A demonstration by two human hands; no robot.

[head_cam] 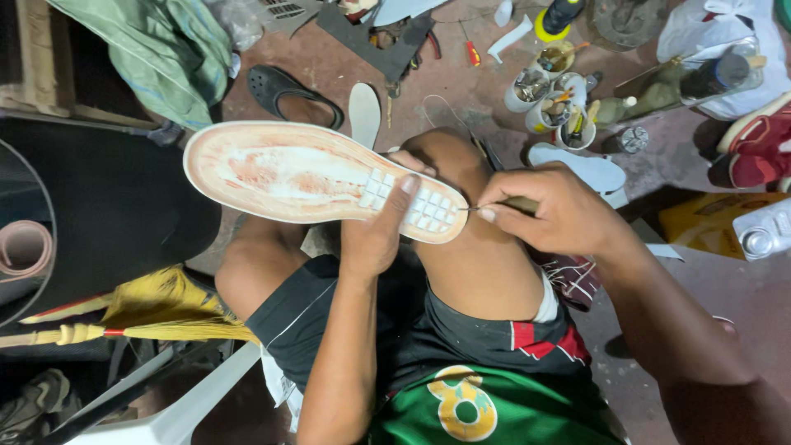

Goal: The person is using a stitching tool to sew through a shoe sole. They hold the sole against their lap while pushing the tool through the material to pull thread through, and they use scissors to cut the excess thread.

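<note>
Item, nearest: left hand (pixel 375 239) grasping a shoe sole (pixel 317 177) held tread-up over the knee (pixel 461 165), thumb across the gridded heel patch; right hand (pixel 556 210) pinched shut on an awl-like tool (pixel 503 203), its tip at the sole's rim, so stitching or piercing along the edge appears to be in hand, calling for a steady push at the rim. Beyond: floor (pixel 461 91) crowded with cups (pixel 548 103), loose insoles (pixel 364 111), a black sandal (pixel 288 91); little free room.
</note>
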